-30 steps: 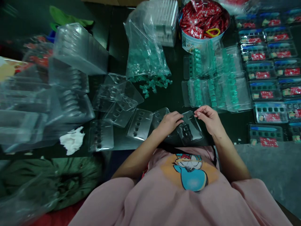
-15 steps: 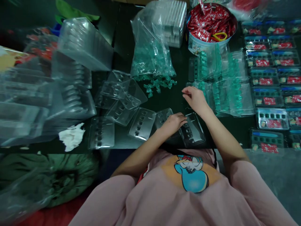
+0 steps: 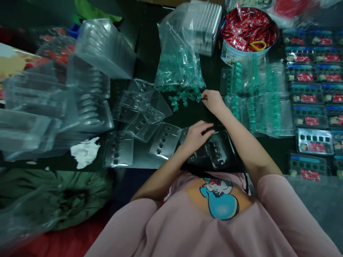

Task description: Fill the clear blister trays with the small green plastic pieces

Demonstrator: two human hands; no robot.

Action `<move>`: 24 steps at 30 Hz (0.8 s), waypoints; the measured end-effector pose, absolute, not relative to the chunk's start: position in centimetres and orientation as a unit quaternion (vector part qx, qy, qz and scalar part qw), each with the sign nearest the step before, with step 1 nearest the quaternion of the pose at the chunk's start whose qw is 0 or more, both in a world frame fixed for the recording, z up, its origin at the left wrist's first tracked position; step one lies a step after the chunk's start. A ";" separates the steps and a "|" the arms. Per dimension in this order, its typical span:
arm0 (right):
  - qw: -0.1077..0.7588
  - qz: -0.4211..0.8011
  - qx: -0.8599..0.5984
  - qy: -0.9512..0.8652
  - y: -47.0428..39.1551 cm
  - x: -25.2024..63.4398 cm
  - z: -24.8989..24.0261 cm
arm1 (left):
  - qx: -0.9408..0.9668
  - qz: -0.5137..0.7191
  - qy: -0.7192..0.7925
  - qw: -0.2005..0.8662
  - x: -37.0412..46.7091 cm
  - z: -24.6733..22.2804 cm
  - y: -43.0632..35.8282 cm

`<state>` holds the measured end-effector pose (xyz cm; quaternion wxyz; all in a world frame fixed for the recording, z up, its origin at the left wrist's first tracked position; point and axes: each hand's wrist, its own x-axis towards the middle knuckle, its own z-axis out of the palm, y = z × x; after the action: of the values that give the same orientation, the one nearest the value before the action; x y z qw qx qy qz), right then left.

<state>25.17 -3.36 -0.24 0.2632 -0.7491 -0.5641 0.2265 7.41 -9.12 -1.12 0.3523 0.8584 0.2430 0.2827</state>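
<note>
My right hand (image 3: 214,102) is at the right edge of a scatter of small green translucent pieces (image 3: 178,98), its fingertips pinched together beside the outermost ones. What lies between those fingertips is too small to make out. The pieces spill from the mouth of a clear plastic bag (image 3: 179,67). Nearer my body, my left hand (image 3: 197,137) hovers at a clear plastic blister tray (image 3: 221,151) with a row of square pockets, thumb and fingers apart. A similar tray (image 3: 164,141) lies to its left, among several overlapping ones.
Stacks of clear trays (image 3: 104,50) fill the left side, near a crumpled white tissue (image 3: 85,152). A round tin (image 3: 235,53) of red packets stands at the back. Trays with green pieces (image 3: 273,103) and filled packs (image 3: 312,141) line the right.
My right hand has moved left to the green pieces. My left hand has shifted slightly up, with its thumb and fingers spread. The whole view has shifted a little.
</note>
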 end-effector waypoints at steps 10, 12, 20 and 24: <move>0.543 0.473 -0.551 -0.422 -14.4 23.5 2.7 | 0.764 0.418 0.284 0.401 8.2 0.4 -8.1; 0.557 0.468 -0.550 -0.410 -15.8 23.3 2.6 | 0.749 0.406 0.277 0.444 8.2 0.3 -8.7; 0.520 0.297 -0.609 -0.520 -19.8 23.0 2.9 | 0.645 0.342 0.266 0.630 8.0 0.8 -10.5; 0.531 0.400 -0.571 -0.482 -20.9 23.3 2.3 | 0.614 0.314 0.238 0.684 7.7 1.1 -11.1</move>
<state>23.30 -20.89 2.34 0.5306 -0.5712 -0.4817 0.4002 7.73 -11.06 1.14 0.6839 0.6140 0.2383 0.3138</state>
